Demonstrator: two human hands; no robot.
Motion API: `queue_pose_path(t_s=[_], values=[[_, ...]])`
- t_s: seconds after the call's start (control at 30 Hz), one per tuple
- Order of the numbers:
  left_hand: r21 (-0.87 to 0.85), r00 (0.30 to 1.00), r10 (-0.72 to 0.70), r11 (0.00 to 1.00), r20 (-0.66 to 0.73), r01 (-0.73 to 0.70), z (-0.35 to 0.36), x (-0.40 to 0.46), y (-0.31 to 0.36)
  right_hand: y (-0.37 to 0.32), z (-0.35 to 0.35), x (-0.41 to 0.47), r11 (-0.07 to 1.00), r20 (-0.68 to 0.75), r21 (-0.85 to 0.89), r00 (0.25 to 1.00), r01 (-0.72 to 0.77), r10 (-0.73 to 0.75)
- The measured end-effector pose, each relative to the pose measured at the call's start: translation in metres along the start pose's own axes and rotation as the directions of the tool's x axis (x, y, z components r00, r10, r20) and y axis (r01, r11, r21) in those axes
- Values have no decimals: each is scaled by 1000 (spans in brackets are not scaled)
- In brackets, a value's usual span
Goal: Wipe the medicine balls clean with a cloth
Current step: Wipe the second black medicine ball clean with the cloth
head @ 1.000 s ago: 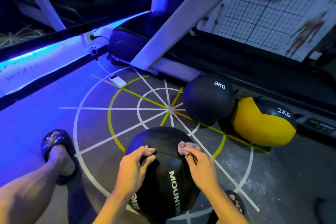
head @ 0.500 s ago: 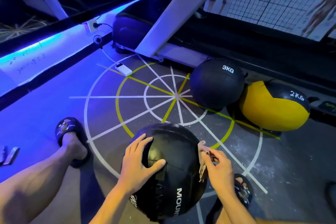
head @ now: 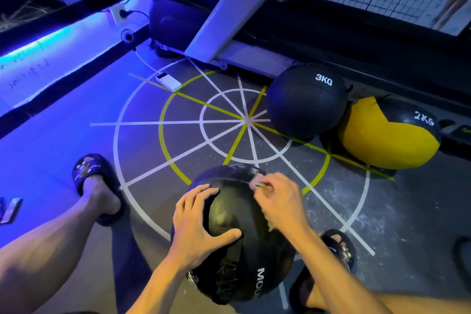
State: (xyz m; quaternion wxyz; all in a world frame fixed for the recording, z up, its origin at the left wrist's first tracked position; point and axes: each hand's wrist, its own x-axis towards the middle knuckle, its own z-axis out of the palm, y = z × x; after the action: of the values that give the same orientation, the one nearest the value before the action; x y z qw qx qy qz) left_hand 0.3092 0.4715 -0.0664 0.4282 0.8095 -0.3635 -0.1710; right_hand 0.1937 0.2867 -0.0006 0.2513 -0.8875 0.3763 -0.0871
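A large black medicine ball (head: 234,214) sits on the floor between my feet. My left hand (head: 197,224) rests on its top left with fingers spread and thumb pressed against the leather. My right hand (head: 279,201) pinches a small pale cloth (head: 257,180) against the ball's upper right, near the seam; most of the cloth is hidden under my fingers. Further back lie a black ball marked 3KG (head: 307,99) and a yellow and black ball marked 2KG (head: 390,132), side by side.
White and yellow lines form a circle on the floor (head: 178,135). A white power bank (head: 168,81) on a cable lies at the circle's far edge. A treadmill frame (head: 229,15) stands behind the balls. My feet in dark slippers (head: 94,181) flank the ball.
My right hand with the cloth has slid from the ball's right side up to its top near the seam. My left hand stays spread on the ball. The view has tilted down slightly.
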Motion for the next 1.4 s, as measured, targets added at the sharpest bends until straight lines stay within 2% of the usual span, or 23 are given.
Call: queue_pose_path(t_s=[0.07, 0.13, 0.23, 0.37, 0.57, 0.67, 0.77, 0.83, 0.97, 1.03, 1.23, 1.33, 1.4], values=[[-5, 1000, 5, 1000, -7, -5, 3, -1, 2, 22, -16, -11, 991, 1, 63, 993, -121, 121], [13, 1000, 13, 1000, -9, -13, 7, -3, 5, 27, -14, -12, 986, -6, 38, 987, -160, 160], [20, 1000, 24, 1000, 3, -24, 9, -3, 6, -1, 5, 8, 998, -21, 8, 998, -64, 65], [0, 1000, 11, 1000, 25, -11, 6, -2, 4, -32, 11, 28, 993, 141, -55, 985, 105, -96], [-14, 1000, 19, 1000, 6, -19, 6, -1, 4, 12, -32, 13, 992, 194, -89, 975, -95, 110], [-4, 1000, 26, 1000, 12, -26, 9, -2, 6, -9, -14, 26, 992, 158, -125, 987, -7, 27], [-11, 1000, 20, 1000, 18, -20, 7, 1, 5, -35, 1, 40, 986, 217, -131, 974, 99, -69], [-21, 999, 16, 1000, 29, -15, 5, 2, 4, -26, -7, 44, 987, 252, -149, 968, 63, -23], [-10, 1000, 24, 1000, 10, -24, 9, 1, 6, 11, -40, 36, 960, 311, -267, 936, -81, 165], [9, 1000, 28, 1000, 2, -28, 11, 1, 5, 9, -40, 36, 957, 304, -285, 942, -51, 141], [1, 999, 35, 999, 19, -35, 11, 0, 8, -36, -7, 50, 986, 248, -165, 969, 34, 8], [-7, 999, 34, 999, 24, -34, 10, 1, 7, -25, -17, 52, 976, 282, -216, 958, 8, 55], [-2, 999, 48, 999, 25, -48, 11, 1, 8, -8, -34, 48, 957, 348, -287, 926, -42, 145]])
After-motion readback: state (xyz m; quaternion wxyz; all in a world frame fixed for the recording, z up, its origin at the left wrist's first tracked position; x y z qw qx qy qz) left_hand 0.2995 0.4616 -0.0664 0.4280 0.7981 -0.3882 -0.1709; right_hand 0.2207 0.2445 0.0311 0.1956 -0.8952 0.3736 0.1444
